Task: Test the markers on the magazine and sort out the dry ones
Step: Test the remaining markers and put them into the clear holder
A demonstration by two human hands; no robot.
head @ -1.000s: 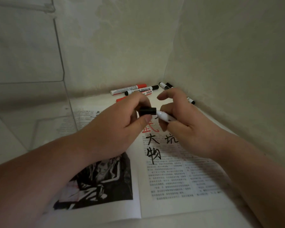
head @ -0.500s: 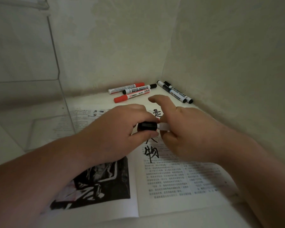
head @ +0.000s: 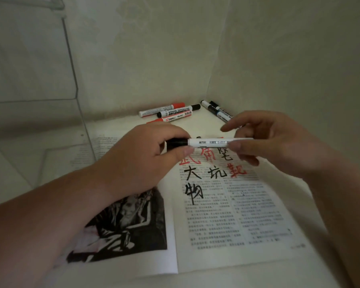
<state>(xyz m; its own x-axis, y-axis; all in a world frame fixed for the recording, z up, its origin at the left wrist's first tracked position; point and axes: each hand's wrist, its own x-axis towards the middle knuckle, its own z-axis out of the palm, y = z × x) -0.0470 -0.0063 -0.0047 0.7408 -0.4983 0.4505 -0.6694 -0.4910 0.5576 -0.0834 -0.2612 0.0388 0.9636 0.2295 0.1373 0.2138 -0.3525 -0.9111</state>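
Note:
A white marker [head: 208, 142] with a black cap is held level above the open magazine [head: 227, 215]. My left hand [head: 146, 156] grips the black cap end. My right hand [head: 270, 142] pinches the white barrel between thumb and fingers, with the forefinger stretched out above it. The cap sits on the barrel. Red and black handwritten characters [head: 212, 167] cover the top of the right page. The marker's far right end is hidden inside my right hand.
Three markers [head: 170, 113], red and black capped, lie in a group by the back wall. Two more black-capped markers [head: 216, 111] lie in the right corner against the side wall. A clear acrylic panel [head: 50, 121] stands at the left.
Both hands have risen and drawn apart, so more of the white barrel shows between them. The view has shifted; the cap stays in my left hand's grip.

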